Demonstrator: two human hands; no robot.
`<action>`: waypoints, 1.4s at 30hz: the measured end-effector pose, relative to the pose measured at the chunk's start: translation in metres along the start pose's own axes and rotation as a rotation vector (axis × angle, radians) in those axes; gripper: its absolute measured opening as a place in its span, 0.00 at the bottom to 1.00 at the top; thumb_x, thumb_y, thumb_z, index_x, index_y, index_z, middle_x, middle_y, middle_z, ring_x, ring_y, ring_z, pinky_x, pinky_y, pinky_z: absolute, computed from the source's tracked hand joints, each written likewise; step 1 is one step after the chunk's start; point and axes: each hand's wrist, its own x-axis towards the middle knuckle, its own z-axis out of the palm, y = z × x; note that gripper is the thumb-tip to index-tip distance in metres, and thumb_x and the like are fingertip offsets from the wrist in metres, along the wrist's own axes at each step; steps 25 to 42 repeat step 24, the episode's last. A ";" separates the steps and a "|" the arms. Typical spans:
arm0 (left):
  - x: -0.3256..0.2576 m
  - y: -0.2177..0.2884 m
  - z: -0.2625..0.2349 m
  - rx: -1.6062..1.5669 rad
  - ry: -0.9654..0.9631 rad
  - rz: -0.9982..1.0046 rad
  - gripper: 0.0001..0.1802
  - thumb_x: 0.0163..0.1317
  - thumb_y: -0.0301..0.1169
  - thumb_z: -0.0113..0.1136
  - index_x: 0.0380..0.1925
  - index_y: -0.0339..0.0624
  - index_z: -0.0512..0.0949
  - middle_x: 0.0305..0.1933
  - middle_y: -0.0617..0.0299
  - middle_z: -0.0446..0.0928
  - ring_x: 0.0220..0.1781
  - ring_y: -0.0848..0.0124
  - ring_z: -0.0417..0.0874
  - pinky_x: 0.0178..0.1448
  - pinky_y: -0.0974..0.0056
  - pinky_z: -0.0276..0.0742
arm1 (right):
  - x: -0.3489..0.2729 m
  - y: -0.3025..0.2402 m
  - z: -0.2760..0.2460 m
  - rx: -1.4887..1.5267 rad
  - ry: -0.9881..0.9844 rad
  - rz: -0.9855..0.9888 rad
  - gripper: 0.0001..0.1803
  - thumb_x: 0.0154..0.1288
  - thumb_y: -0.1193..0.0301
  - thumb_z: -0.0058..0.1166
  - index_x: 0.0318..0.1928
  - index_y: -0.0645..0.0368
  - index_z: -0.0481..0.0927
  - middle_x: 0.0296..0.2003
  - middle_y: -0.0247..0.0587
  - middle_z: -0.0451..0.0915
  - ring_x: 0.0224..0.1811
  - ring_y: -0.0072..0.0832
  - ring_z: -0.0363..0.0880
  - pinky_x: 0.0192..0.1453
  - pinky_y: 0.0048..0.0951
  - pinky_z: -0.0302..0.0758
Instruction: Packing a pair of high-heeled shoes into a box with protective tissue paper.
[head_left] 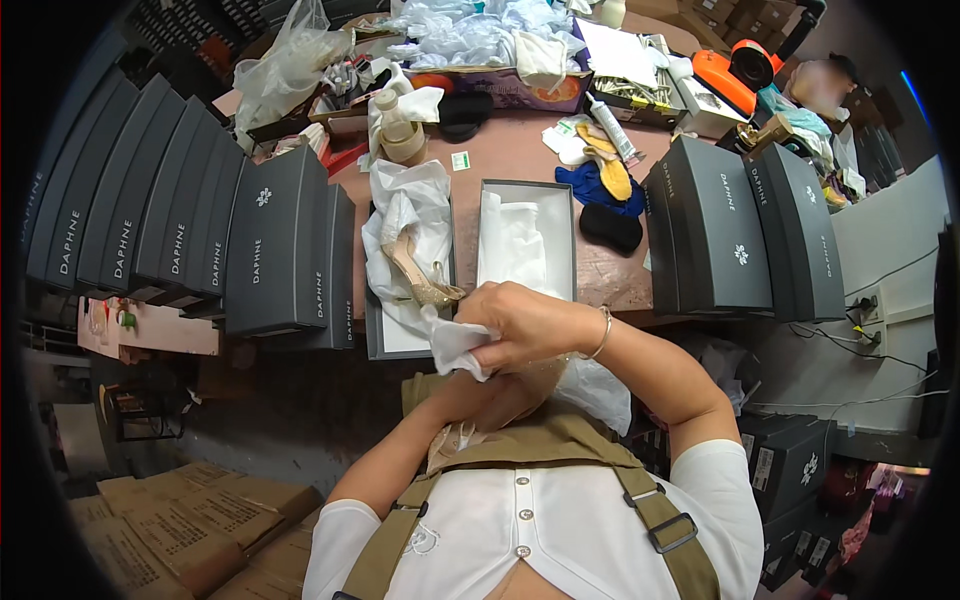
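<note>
My right hand (pixel 528 318) is closed on a crumpled piece of white tissue paper (pixel 458 345) just over my lap. Below it, my left hand (pixel 478 398) is wrapped round a glittery beige shoe (pixel 545 378), much of which the right hand and wrist hide. A matching gold glitter heeled shoe (pixel 405 258) lies on white wrapping paper (pixel 415 185) in an open grey shoebox (pixel 390 350) ahead of my hands. To its right sits another open grey tray (pixel 572 235), apparently a box half or lid, with white paper (pixel 512 240) inside.
Grey shoeboxes stand in a row at left (pixel 275 240) and at right (pixel 710 225). Farther back are a pump bottle (pixel 395 125), a blue cloth (pixel 600 190), a black pad (pixel 611 229), a white tube (pixel 612 127) and a carton of tissue (pixel 490 85). Brown cartons (pixel 190 515) lie lower left.
</note>
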 end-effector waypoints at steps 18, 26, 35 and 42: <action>0.006 0.003 -0.009 -0.753 0.098 0.063 0.31 0.60 0.12 0.48 0.65 0.38 0.65 0.60 0.56 0.73 0.58 0.69 0.77 0.62 0.65 0.73 | -0.058 0.003 0.014 -0.561 0.029 -0.100 0.13 0.51 0.75 0.55 0.40 0.53 0.81 0.40 0.35 0.76 0.51 0.34 0.72 0.67 0.44 0.61; 0.012 -0.021 -0.003 -0.944 0.200 0.192 0.32 0.61 0.17 0.55 0.66 0.40 0.62 0.62 0.55 0.71 0.59 0.66 0.77 0.60 0.63 0.76 | -0.071 0.022 0.058 -0.822 -0.053 -0.080 0.06 0.50 0.67 0.53 0.28 0.54 0.78 0.28 0.32 0.70 0.40 0.30 0.71 0.59 0.39 0.65; 0.012 -0.021 -0.003 -0.944 0.200 0.192 0.32 0.61 0.17 0.55 0.66 0.40 0.62 0.62 0.55 0.71 0.59 0.66 0.77 0.60 0.63 0.76 | -0.071 0.022 0.058 -0.822 -0.053 -0.080 0.06 0.50 0.67 0.53 0.28 0.54 0.78 0.28 0.32 0.70 0.40 0.30 0.71 0.59 0.39 0.65; 0.012 -0.021 -0.003 -0.944 0.200 0.192 0.32 0.61 0.17 0.55 0.66 0.40 0.62 0.62 0.55 0.71 0.59 0.66 0.77 0.60 0.63 0.76 | -0.071 0.022 0.058 -0.822 -0.053 -0.080 0.06 0.50 0.67 0.53 0.28 0.54 0.78 0.28 0.32 0.70 0.40 0.30 0.71 0.59 0.39 0.65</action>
